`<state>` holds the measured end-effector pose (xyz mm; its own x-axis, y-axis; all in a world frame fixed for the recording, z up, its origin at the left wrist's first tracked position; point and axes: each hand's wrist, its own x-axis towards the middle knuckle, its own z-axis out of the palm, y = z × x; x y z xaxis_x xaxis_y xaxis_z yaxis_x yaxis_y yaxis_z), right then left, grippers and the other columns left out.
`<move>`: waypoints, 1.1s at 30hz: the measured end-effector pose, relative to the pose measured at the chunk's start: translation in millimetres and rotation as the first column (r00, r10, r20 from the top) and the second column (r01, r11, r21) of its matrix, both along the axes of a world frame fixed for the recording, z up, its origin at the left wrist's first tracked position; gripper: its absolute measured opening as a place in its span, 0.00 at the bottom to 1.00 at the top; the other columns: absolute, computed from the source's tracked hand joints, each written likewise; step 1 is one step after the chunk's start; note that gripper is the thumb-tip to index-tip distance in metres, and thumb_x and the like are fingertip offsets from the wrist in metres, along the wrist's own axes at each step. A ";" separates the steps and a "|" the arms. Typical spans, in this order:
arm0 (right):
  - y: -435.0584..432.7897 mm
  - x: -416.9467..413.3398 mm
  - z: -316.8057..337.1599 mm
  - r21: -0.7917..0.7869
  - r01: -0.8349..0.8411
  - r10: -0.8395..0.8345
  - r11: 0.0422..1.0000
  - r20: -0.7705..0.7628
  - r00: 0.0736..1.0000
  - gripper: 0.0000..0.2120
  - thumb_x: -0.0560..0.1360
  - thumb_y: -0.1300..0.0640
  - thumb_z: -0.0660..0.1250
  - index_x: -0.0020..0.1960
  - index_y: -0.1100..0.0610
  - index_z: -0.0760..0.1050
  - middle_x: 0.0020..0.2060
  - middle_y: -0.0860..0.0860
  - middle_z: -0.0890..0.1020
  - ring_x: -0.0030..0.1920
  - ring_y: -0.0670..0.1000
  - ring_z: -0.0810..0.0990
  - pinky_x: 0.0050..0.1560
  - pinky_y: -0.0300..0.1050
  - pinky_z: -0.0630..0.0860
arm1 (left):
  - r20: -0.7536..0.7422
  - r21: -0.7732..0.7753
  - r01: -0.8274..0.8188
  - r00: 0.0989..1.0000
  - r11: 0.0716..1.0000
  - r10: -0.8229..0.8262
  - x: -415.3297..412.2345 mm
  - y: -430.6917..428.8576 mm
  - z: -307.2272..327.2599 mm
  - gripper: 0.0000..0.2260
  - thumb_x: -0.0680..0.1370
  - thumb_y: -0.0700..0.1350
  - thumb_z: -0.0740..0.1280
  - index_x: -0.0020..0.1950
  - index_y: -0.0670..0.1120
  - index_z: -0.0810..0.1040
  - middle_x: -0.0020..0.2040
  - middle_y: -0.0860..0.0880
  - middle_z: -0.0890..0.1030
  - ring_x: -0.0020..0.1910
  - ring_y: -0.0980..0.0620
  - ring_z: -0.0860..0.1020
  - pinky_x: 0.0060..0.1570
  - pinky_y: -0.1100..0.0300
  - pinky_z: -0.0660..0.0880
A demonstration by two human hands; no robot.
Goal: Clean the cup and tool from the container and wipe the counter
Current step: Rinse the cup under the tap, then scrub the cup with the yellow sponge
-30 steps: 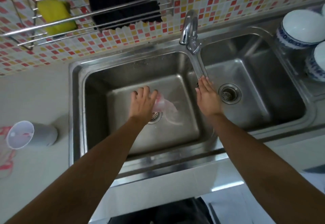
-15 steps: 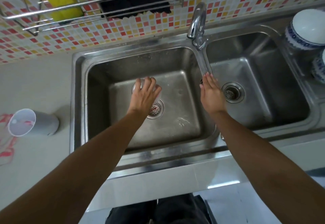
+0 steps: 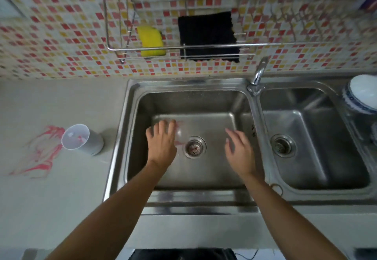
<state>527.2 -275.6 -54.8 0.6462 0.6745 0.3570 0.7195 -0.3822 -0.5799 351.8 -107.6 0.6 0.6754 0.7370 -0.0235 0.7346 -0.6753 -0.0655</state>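
Note:
My left hand (image 3: 161,142) is low in the left basin of the steel sink (image 3: 204,175), palm down. Its fingers curl over a clear cup (image 3: 179,132) streaked with pink, which is mostly hidden under the hand. My right hand (image 3: 239,151) hovers over the same basin to the right of the drain (image 3: 194,147), fingers apart and holding nothing. A grey container (image 3: 84,140) lies on its side on the counter to the left of the sink, with pink smears inside. A pink spill (image 3: 40,153) stains the counter beside it.
A faucet (image 3: 258,74) stands between the two basins; no water is visible. A wire rack (image 3: 204,45) on the tiled wall holds a yellow sponge (image 3: 151,41) and a black cloth (image 3: 208,37). White-and-blue bowls (image 3: 361,94) sit at the far right beside the right basin (image 3: 314,149).
My right hand left the faucet spout and swung left over the left basin. My left hand slid left across the basin floor with the cup. The view has pulled back and tilted up.

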 end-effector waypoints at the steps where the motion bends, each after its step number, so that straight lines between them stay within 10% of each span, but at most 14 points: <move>1: 16.4 -12.5 18.8 0.088 -0.023 0.023 0.996 0.000 1.000 0.15 0.75 0.64 0.66 0.61 0.59 0.78 0.53 0.55 0.80 0.51 0.54 0.80 0.57 0.36 0.72 | 0.043 -0.024 -0.041 0.998 0.999 0.042 -5.8 2.0 3.0 0.34 0.63 0.41 0.73 0.67 0.46 0.65 0.58 0.42 0.74 0.55 0.41 0.76 0.57 0.43 0.72; 9: 136.6 -68.0 241.1 0.435 -0.428 0.281 0.793 0.362 0.889 0.12 0.77 0.65 0.63 0.57 0.63 0.80 0.50 0.57 0.80 0.51 0.53 0.79 0.53 0.40 0.76 | 0.333 -0.160 -0.164 0.919 0.974 0.209 -43.2 35.0 44.6 0.36 0.68 0.54 0.73 0.72 0.47 0.64 0.65 0.45 0.70 0.62 0.41 0.73 0.61 0.45 0.68; 16: 234.1 -40.5 283.5 -0.306 -0.177 0.215 0.936 0.097 0.972 0.19 0.77 0.52 0.64 0.67 0.52 0.72 0.66 0.56 0.71 0.67 0.58 0.67 0.60 0.51 0.72 | 0.520 -0.132 -0.062 0.846 0.989 0.123 -60.3 72.0 90.4 0.31 0.71 0.48 0.72 0.71 0.48 0.63 0.68 0.45 0.71 0.66 0.42 0.70 0.65 0.46 0.66; 23: 263.9 -46.2 291.7 -0.460 -0.188 0.199 0.868 -0.024 0.980 0.10 0.75 0.53 0.69 0.49 0.54 0.68 0.46 0.51 0.74 0.48 0.54 0.74 0.40 0.44 0.69 | 0.566 -0.056 -0.001 0.824 0.998 0.033 -84.7 89.2 102.3 0.29 0.70 0.45 0.74 0.67 0.50 0.66 0.64 0.49 0.75 0.62 0.46 0.74 0.63 0.53 0.69; 33: 203.1 -87.5 262.4 0.218 -0.196 0.133 0.956 0.275 0.952 0.22 0.75 0.59 0.66 0.68 0.50 0.71 0.57 0.55 0.74 0.58 0.53 0.71 0.52 0.44 0.72 | 0.578 0.028 0.175 0.800 0.984 -0.159 -103.0 107.1 114.4 0.31 0.66 0.40 0.77 0.67 0.45 0.70 0.63 0.47 0.76 0.60 0.47 0.75 0.61 0.57 0.73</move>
